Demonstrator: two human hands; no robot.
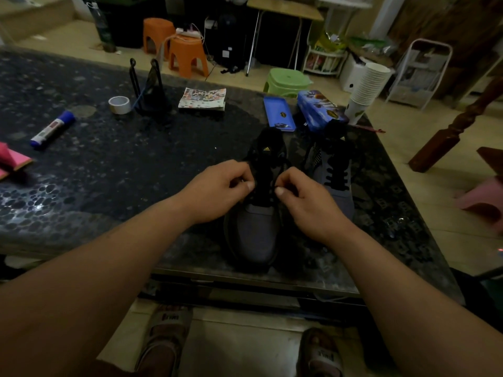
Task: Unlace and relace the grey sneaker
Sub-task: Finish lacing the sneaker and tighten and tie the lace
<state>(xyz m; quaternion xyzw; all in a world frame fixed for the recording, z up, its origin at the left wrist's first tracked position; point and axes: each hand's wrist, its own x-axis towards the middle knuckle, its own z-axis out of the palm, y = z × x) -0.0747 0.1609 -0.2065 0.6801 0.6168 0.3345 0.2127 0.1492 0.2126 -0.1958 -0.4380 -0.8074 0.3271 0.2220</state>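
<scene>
A grey sneaker [255, 229] with a black tongue and black laces stands on the dark speckled table [109, 170], toe towards me. My left hand [217, 191] pinches the black lace at the shoe's left eyelets between thumb and forefinger. My right hand [307, 200] pinches the lace on the right side of the tongue in the same way. The lace itself is hard to make out against the black tongue. A second grey sneaker [336, 180], laced in black, stands just to the right.
Behind the shoes lie a blue tin lid [279, 112], a blue tin [319, 110] and a stack of paper cups [367, 88]. A tape roll [119, 104], a glue stick [53, 129], a black stand [152, 88] and a patterned packet [202, 98] sit further left. The table's front edge is close below the sneaker.
</scene>
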